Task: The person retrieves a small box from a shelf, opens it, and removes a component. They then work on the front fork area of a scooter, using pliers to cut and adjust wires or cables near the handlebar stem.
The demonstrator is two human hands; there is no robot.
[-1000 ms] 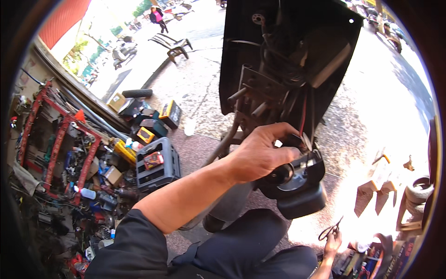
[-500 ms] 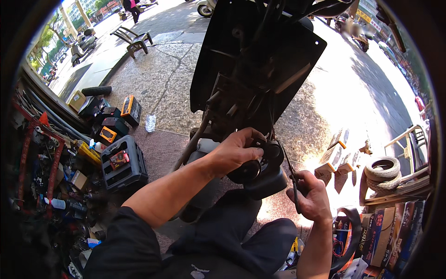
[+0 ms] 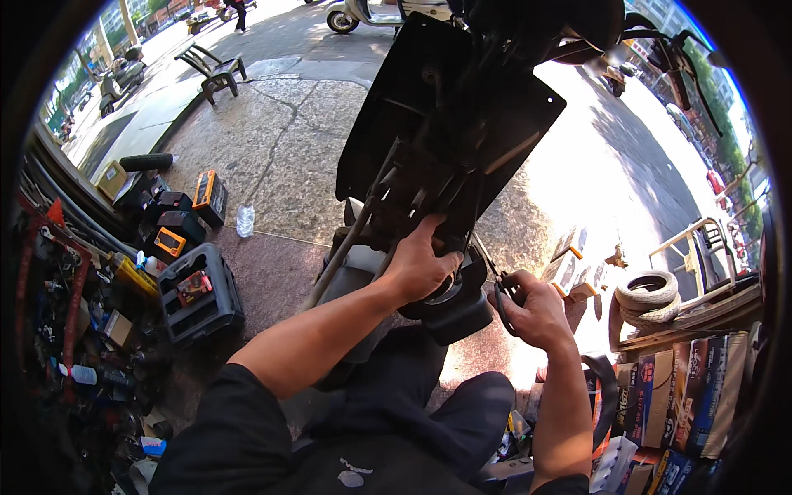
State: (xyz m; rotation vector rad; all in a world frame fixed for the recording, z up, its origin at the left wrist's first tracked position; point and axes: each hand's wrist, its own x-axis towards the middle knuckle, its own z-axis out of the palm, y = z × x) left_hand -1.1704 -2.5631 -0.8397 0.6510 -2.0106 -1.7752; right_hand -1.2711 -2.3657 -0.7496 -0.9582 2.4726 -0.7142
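Observation:
The dark underside of a scooter (image 3: pixel 396 173) tilts up in front of me. My left hand (image 3: pixel 419 262) reaches into its lower part, thumb and fingers closing round a black fitting there; the fingertips are partly hidden. Below the hand sits a rounded black housing (image 3: pixel 458 320). To the right of it my right hand (image 3: pixel 535 309) is closed on a thin dark piece (image 3: pixel 502 307) with a curved loop at its lower end. That piece points up toward the scooter's parts; whether it is a tool or a cable I cannot make out.
A dark open toolbox (image 3: pixel 198 293) and several batteries (image 3: pixel 209 198) lie at left beside cluttered shelving. Stacked tyres (image 3: pixel 649 297) and cartons (image 3: pixel 660 396) are at right. Farther off stand a low chair (image 3: pixel 211 70) and a parked scooter (image 3: pixel 363 15).
My right hand has moved up and left with the thin dark piece, closer to the scooter. My left hand has shifted its grip, its fingers now higher. The whole view has moved slightly.

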